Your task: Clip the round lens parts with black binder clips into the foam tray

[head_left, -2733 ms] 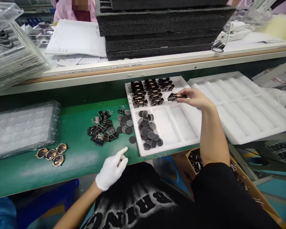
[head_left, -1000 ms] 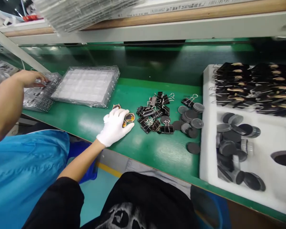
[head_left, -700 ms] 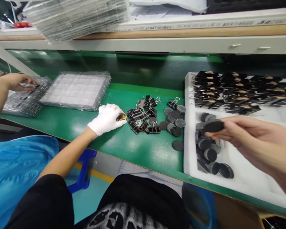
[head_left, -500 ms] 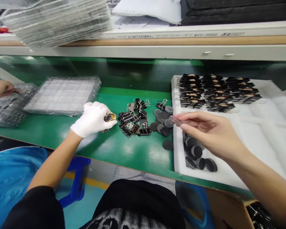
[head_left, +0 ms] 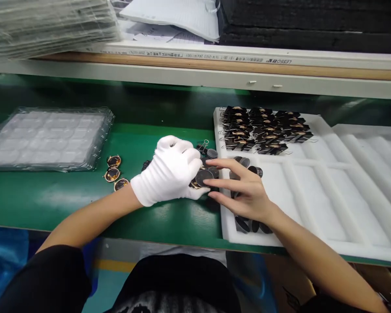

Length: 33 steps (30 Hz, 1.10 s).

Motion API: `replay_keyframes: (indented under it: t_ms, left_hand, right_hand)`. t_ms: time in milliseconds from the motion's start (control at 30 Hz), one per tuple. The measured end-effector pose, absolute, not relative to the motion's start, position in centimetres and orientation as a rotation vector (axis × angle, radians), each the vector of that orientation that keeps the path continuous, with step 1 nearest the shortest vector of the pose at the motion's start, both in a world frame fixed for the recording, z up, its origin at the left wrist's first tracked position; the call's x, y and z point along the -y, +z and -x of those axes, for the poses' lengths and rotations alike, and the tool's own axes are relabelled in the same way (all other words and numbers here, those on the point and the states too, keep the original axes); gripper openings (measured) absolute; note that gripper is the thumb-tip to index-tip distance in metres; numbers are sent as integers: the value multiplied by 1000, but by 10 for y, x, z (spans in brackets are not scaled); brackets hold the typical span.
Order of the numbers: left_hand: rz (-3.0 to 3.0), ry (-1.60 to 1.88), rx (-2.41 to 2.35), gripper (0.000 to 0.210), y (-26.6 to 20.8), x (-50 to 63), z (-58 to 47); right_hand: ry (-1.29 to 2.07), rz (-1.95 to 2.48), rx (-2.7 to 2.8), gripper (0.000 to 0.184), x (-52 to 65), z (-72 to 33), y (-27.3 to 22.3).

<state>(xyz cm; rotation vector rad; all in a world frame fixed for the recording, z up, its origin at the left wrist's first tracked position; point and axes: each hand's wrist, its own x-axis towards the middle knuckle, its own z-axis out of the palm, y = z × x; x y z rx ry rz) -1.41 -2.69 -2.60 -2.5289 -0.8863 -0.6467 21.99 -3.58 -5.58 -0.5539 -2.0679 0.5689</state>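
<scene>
My left hand point(head_left: 176, 169), in a white glove, is closed around a gold-rimmed watch head point(head_left: 195, 185), mostly hidden by the fingers. A round black disc point(head_left: 204, 176) lies at the watch head, between my two hands. My bare right hand point(head_left: 244, 187) has its fingers apart, with the middle fingertip against the disc's edge. Three more watch heads point(head_left: 112, 174) with gold rims and dark faces lie left of my glove. Behind my hands, a binder clip point(head_left: 202, 148) and a loose grey disc point(head_left: 211, 153) show; the rest of that pile is mostly covered.
On the right stands a white foam tray point(head_left: 226, 232) with rows of black binder clips point(head_left: 263, 130) clamped on gold-edged pieces, plus several loose discs point(head_left: 243, 224). Stacked clear plastic trays point(head_left: 48, 139) lie at the left. A shelf edge point(head_left: 169, 76) runs across the back.
My left hand has moved right with a watch head to meet my right hand. The right hand has brought a disc to it and spread its fingers. The view has shifted right.
</scene>
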Motion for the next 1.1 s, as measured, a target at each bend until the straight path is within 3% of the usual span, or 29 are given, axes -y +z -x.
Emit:
replay_keyframes:
  t_ms: [133,267,333,433,633,867,967,1100]
  left_hand:
    - [2562,-622,889,36,-28,27,11]
    - [2737,-547,1036,52,-29,29,9]
    - [2874,-554,1221,53,-30,29,9]
    - [3122,-464,1375,35,-31,29,10]
    - [3365,-125,1266,40,-18,26,23]
    - [2707,-58,1371,33,-18,-52,-2]
    - [2869,113,1324,45,-37,-102,-22]
    - [3000,28,1289,27,-38,-124,-21]
  right_hand:
    - [1168,895,1691,40,40,-212,-65]
    - [1614,1013,1427,32,38,-209,-70]
    - [1604,1012,1375,29,37,-211,-71]
    - [1628,971,1473,26,35,-217,-68]
    - [1547,991,1793,20,34,-227,-56]
    - [1718,917,1132,28,15,-238,-56]
    - [1639,883,1084,31,5,-245,-58]
    - [1595,875,1147,29,0,-254,-55]
